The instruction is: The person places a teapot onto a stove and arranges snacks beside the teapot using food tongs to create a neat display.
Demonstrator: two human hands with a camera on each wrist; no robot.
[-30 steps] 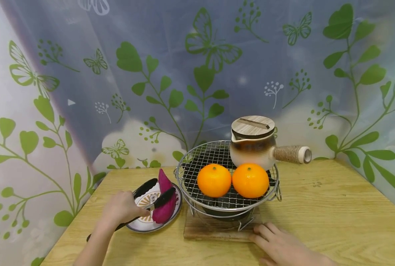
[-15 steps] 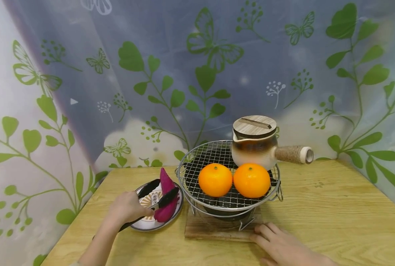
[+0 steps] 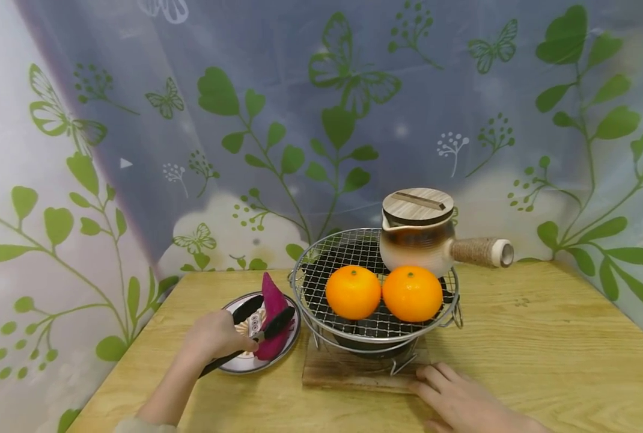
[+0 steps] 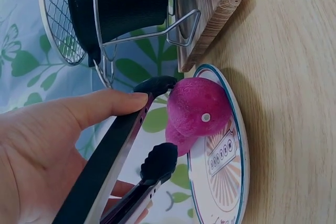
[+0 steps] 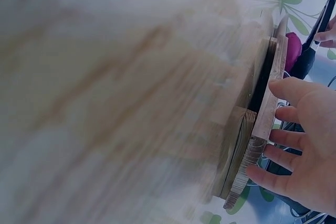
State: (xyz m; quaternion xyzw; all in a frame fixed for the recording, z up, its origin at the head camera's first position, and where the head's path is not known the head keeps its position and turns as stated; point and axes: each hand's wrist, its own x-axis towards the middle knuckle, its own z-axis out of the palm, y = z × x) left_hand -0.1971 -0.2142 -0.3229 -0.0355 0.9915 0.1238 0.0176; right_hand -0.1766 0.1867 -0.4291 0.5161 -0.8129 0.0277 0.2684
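My left hand [image 3: 219, 337] grips a pair of black-tipped tongs [image 3: 278, 323] over a plate at the left. The tongs' arms are spread, with one tip on each side of a purple sweet potato [image 3: 270, 300]. In the left wrist view the sweet potato [image 4: 197, 106] lies on the plate [image 4: 223, 192]; the upper tip is at its side, and the lower tip looks slightly apart from it. My right hand [image 3: 457, 394] rests at the front right corner of a wooden board [image 3: 354, 376], fingers extended and fingertips touching its edge.
On the board stands a small stove with a round wire grill [image 3: 335, 246]. Two oranges [image 3: 353, 292] sit on the grill's front, and a lidded clay pot [image 3: 416, 240] stands behind them, its rope-wrapped handle [image 3: 475, 251] jutting right. A patterned curtain [image 3: 246, 138] hangs behind the table [image 3: 543, 349].
The whole head view has drifted slightly to the right. My left hand and the tongs have edged a little right around the sweet potato. My right hand stays at the board.
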